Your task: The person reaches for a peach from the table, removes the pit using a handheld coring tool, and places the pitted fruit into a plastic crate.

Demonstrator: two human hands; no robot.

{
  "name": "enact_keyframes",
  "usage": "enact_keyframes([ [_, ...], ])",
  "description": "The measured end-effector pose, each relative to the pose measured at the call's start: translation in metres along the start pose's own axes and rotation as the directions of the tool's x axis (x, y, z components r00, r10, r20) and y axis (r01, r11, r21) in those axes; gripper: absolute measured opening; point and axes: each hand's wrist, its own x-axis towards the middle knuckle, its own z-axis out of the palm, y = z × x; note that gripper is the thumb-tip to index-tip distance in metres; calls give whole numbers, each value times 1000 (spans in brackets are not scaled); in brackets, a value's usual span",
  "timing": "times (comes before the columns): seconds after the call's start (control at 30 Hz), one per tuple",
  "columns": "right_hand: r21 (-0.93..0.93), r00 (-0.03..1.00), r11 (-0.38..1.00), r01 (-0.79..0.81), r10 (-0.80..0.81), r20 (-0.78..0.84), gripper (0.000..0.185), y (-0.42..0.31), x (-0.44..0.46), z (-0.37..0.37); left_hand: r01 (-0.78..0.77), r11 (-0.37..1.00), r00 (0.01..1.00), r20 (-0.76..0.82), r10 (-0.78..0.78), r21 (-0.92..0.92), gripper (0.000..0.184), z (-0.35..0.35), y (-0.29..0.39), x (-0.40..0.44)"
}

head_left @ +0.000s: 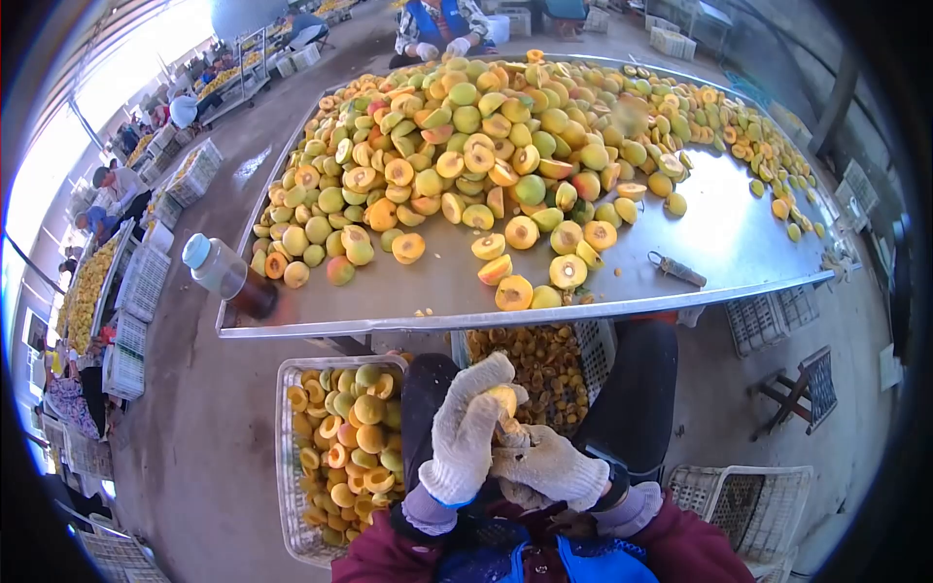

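Both my hands wear cream knitted gloves and meet above my lap. My left hand (461, 432) is closed round a yellow peach piece (503, 397), whose orange flesh shows between the fingers. Against it, my right hand (556, 466) is closed with its fingers curled. What the right hand grips is mostly hidden by the gloves. Under the hands, a crate of brownish peach scraps (530, 364) stands between my knees. To its left is a white crate (288, 466) holding peach halves.
A metal table (389, 301) bears a large heap of whole and halved peaches (466, 126). On it lie a loop-ended tool (677, 269) and a bottle of dark liquid (230, 276). Stools (802, 389) and crates (748, 510) stand right. Another person's gloved hands (442, 49) work across the table.
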Motion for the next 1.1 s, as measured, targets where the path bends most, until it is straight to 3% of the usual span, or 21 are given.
enact_keyframes([
  [0.03,62,995,997,43,-48,85,20,3,-1,1,-65,988,998,20,63,139,32,-2,1,-1],
  [0.07,83,989,996,-23,11,146,20,-1,-5,-1,-74,962,996,63,60,265,29,-4,7,-2],
  [0.1,91,991,996,-24,12,135,20,2,-6,-2,-69,964,996,73,51,259,29,-6,9,1],
  [0.17,215,975,971,-108,61,214,19,4,-4,-7,-48,893,987,160,-27,447,29,-7,10,12],
  [0.2,114,983,991,-74,53,178,19,-6,-9,-7,116,935,979,123,-165,334,30,-3,15,13],
  [0.23,120,985,991,-66,45,169,19,-13,-13,-7,112,935,977,136,-166,335,30,-1,20,16],
  [0.3,-113,995,991,-70,62,-74,23,-21,-15,-4,375,926,919,152,-364,-50,31,0,27,20],
  [0.33,-389,986,920,-55,-12,-167,30,-14,-8,-5,369,928,923,136,-360,-52,33,1,22,22],
  [0.37,-384,985,922,-52,-16,-171,30,-3,-3,-7,371,927,922,142,-361,-47,33,3,18,22],
  [0.43,-787,802,600,144,-537,-262,35,11,3,-9,375,920,927,59,-371,-116,34,10,9,24],
  [0.53,-819,767,573,19,-534,-355,34,8,-4,-12,359,930,933,38,-357,-83,37,19,-2,27],
  [0.67,-808,768,588,39,-535,-353,35,21,5,-32,363,932,932,-6,-363,-2,37,30,-10,31],
  [0.73,-512,921,857,62,-246,-301,34,25,6,-44,139,860,986,16,-168,492,37,31,-15,35],
  [0.77,-508,920,859,61,-246,-306,34,23,3,-45,138,859,985,22,-171,493,37,31,-20,38],
  [0.83,-712,807,701,37,-441,-392,29,14,-7,-44,278,934,951,72,-300,224,34,31,-28,45],
  [0.87,-708,806,705,36,-440,-396,29,13,-9,-46,280,933,950,75,-303,227,34,30,-26,49],
  [0.93,-801,664,598,-28,-588,-462,33,13,-14,-53,592,768,798,49,-600,-244,41,28,-11,59],
  [0.97,-798,663,602,-28,-586,-466,33,13,-15,-59,553,813,817,-75,-572,-183,49,25,-18,62],
  [1.03,-681,534,726,97,-615,-579,30,8,-15,-76,531,833,840,-36,-542,-153,52,17,-23,65],
  [1.07,-611,601,789,68,-521,-606,30,-1,-19,-84,535,831,838,-33,-545,-151,52,18,-25,67],
  [1.1,-609,603,790,67,-519,-606,30,-4,-18,-94,525,825,845,10,-535,-211,53,21,-27,68],
])
